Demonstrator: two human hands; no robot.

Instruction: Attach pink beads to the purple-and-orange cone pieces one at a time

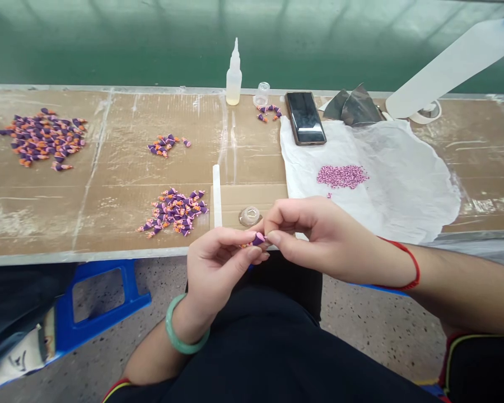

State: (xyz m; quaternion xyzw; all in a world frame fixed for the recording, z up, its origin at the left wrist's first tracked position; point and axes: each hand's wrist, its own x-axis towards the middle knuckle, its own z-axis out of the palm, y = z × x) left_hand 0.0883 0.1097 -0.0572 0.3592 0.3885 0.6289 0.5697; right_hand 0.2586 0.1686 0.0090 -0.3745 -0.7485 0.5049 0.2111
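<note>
My left hand (224, 260) is closed in a pinch on a small purple, pink and orange figurine (259, 239), just above the table's front edge. The fingertips of my right hand (315, 235) are pinched together at the figurine's right end; whatever sits between them is too small to make out. Just beyond the hands, a small clear round dish (250, 216) rests on a cardboard piece (252, 193) beside a white strip (217, 196). To the left lies a pile of similar figurines (176, 211). Tiny pink pieces (343, 176) are spread on a white cloth (386, 162) at the right.
Further piles of figurines lie at the far left (46, 139) and centre left (166, 145). Along the back stand a dropper bottle (234, 78), a clear cap (262, 94), a phone (306, 118), dark sheets (357, 106) and a tape roll (428, 112). A blue stool (130, 285) is below.
</note>
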